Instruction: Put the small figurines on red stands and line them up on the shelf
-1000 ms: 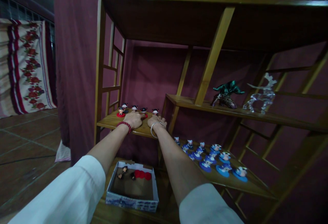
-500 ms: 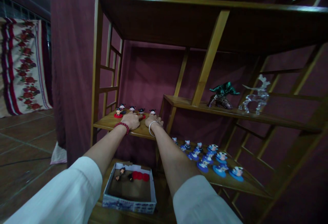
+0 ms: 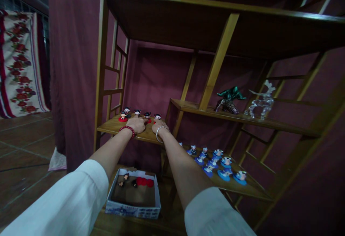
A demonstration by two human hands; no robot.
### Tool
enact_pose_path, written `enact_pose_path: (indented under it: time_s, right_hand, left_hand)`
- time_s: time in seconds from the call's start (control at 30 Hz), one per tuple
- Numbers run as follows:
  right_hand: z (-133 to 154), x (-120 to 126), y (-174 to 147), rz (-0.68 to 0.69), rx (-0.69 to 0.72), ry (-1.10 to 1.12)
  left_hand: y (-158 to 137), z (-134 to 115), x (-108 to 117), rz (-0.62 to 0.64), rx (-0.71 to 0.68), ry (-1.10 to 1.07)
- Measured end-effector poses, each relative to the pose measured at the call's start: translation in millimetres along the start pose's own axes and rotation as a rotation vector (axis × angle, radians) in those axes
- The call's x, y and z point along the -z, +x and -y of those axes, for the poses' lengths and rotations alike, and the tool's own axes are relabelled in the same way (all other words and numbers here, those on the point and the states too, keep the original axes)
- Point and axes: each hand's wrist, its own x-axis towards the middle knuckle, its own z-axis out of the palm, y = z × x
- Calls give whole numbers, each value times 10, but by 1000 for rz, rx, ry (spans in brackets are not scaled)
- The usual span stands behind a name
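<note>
My left hand [image 3: 136,124], with a red bead bracelet, reaches onto the left wooden shelf [image 3: 107,126]. Its fingertips close on the base of a small dark-haired figurine [image 3: 147,115] with a red stand. Beside it, my right hand [image 3: 160,125], wearing a silver bracelet, has its fingers bent at another dark-haired figurine [image 3: 157,116], whose lower part they hide. Left of both hands stand more such figurines, one with a red base [image 3: 123,116] at the front, one behind it [image 3: 127,110], and one just above my left hand [image 3: 137,113].
Below sits an open cardboard box [image 3: 132,211] with red discs [image 3: 145,182] and loose figurine pieces [image 3: 123,180]. Several blue-based figurines [image 3: 225,173] line the lower right shelf. A green-topped sculpture [image 3: 230,99] and clear deer figure [image 3: 261,101] stand above. A curtain [image 3: 71,74] hangs left.
The view has shifted slightly, so the right-hand shelves and the box appear further left. Both hands stay at the same two figurines with little movement.
</note>
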Motion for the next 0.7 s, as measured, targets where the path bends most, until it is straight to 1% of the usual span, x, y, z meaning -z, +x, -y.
enact_pose_path:
  time_s: [0.17,0.3,0.4,0.6,0.7]
  right_hand:
    - [33,67,-142,3,-13,-24]
    - [46,79,-349,-22,-2,-76]
    - [56,67,-487,-33,32,-109]
    - [82,75,-625,-28,36,-117]
    - [83,68,-656,-49,47,-111]
  left_hand:
    - [-2,15,-14,-15,-60,24]
    - [-29,20,-18,-97,-105,82]
    - [-61,11,-11,-159,-135,94]
    - [-105,-20,12,-124,-160,69]
    - [-108,-30,14,-115,-146,65]
